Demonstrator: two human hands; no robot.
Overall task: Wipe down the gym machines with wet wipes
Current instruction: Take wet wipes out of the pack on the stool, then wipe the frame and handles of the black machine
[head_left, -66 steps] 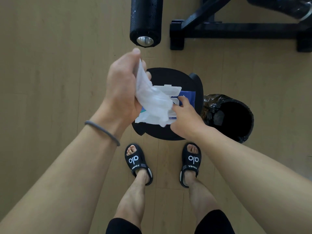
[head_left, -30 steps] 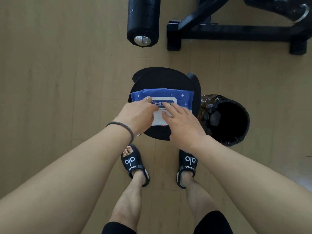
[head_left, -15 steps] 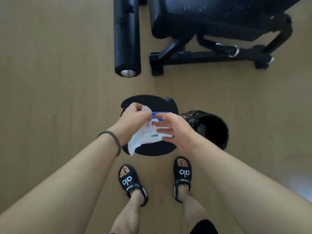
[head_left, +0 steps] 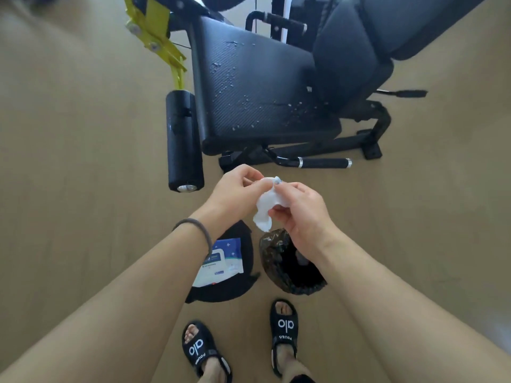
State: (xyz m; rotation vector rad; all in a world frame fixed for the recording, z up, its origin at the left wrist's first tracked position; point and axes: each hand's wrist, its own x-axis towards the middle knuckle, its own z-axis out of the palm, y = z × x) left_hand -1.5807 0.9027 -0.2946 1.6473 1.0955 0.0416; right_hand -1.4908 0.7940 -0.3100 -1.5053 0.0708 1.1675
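A crumpled white wet wipe [head_left: 266, 205] hangs between both hands in front of me. My left hand [head_left: 235, 194] pinches its top edge from the left, and my right hand [head_left: 300, 210] grips it from the right. Below my left forearm the blue and white wipe pack [head_left: 224, 261] lies on a black round stool [head_left: 237, 288]. Ahead stands the black gym machine, its textured seat pad [head_left: 254, 87] speckled with droplets, with a black roller pad [head_left: 184, 142] at its left.
A small bin lined with a black bag [head_left: 287, 269] stands right of the stool, under my right wrist. A yellow lever [head_left: 157, 34] sticks up at the machine's far left. A black grip handle [head_left: 322, 163] lies low by the frame. Wooden floor surrounds everything.
I pulled a wipe from the pack with my left hand and closed the pack. Both hands have since lifted off the stool with the wipe, and my view has tilted up toward the machine.
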